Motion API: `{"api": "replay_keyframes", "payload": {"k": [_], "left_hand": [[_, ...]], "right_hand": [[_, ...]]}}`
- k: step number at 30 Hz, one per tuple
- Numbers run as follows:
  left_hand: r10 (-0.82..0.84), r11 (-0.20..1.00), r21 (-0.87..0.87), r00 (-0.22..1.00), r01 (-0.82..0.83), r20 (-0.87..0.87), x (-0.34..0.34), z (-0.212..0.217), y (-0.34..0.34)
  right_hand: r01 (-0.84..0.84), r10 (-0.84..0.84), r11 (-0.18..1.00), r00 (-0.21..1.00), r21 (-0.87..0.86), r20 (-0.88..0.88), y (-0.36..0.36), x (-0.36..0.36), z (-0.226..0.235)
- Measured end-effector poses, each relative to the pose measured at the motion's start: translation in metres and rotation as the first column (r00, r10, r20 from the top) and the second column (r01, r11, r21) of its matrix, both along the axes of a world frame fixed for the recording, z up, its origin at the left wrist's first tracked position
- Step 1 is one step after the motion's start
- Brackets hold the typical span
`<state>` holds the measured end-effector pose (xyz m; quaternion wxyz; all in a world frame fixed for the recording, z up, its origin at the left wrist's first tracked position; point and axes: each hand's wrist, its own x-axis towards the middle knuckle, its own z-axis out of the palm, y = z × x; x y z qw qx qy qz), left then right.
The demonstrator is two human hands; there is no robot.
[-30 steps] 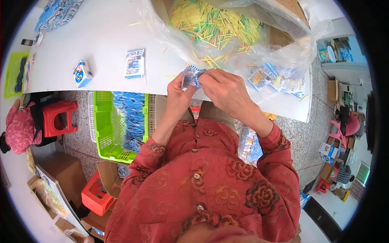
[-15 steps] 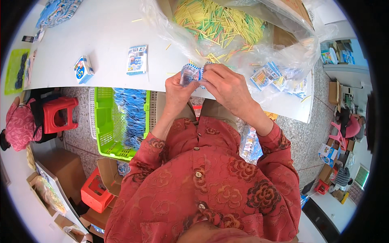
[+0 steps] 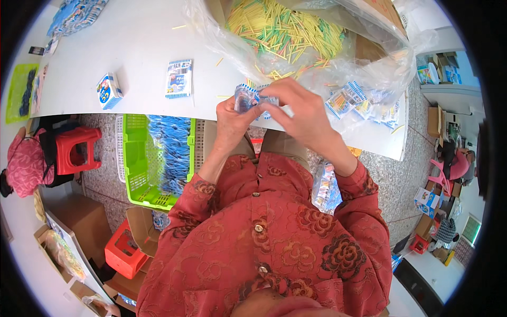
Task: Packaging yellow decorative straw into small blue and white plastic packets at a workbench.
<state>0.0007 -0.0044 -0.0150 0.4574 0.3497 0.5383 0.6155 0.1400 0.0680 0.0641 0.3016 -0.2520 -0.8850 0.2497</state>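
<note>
A clear packet with blue-and-white striped edges [image 3: 245, 98] is held up between the person's two hands, just over the near edge of a white table [image 3: 142, 58]. The left hand [image 3: 231, 120] pinches the packet's left side, its thumb lying across the lower front and its fingers bent behind. The right hand [image 3: 303, 112] is at the packet's right end, slightly blurred, with thumb and forefinger parted and a striped edge visible between them; whether its fingertips grip the plastic cannot be told.

Beyond the hands, a clear plastic bag [image 3: 211, 33] spreads over the table, with a large pile of thin sticks [image 3: 285, 31], mostly yellow with some green and pink, lying in it. A few loose sticks are scattered near its mouth. Just to the right of the right hand, several filled packets [image 3: 346, 99] with striped edges lie overlapping, partly under the plastic. On the left part of the table, a flat packet [image 3: 179, 78] lies apart from a small blue-and-white pack [image 3: 109, 91].

Below the table edge, a bright green basket [image 3: 134, 194] contains many blue packets [image 3: 175, 153], and a red stool [image 3: 79, 138] stands farther left. The person wears a red flower-patterned shirt [image 3: 293, 227] with buttons down the front.
</note>
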Motion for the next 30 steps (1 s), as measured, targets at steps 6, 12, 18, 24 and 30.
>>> {"api": "replay_keyframes", "payload": {"k": [6,12,18,24,30], "left_hand": [[0.048,0.998,-0.040,0.999,-0.047,0.022,-0.003,-0.001,-0.003],[0.080,0.995,-0.059,0.996,-0.078,0.047,-0.005,0.001,-0.005],[0.094,0.994,-0.067,0.993,-0.089,0.073,-0.009,-0.004,-0.007],[0.083,0.993,-0.087,0.995,-0.077,0.062,-0.009,-0.002,-0.008],[0.019,0.993,-0.118,0.997,-0.010,0.076,-0.010,-0.003,-0.010]], "right_hand": [[0.270,-0.290,0.945,0.952,-0.183,-0.097,0.050,0.028,0.013],[0.491,-0.489,0.869,0.871,0.061,-0.038,0.173,0.091,-0.055],[0.560,-0.609,0.793,0.732,0.239,0.305,0.236,0.112,-0.094],[0.466,-0.589,0.808,0.604,0.362,0.537,0.253,0.095,-0.114],[0.486,-0.621,0.783,0.567,0.388,0.541,0.260,0.092,-0.124]]}}
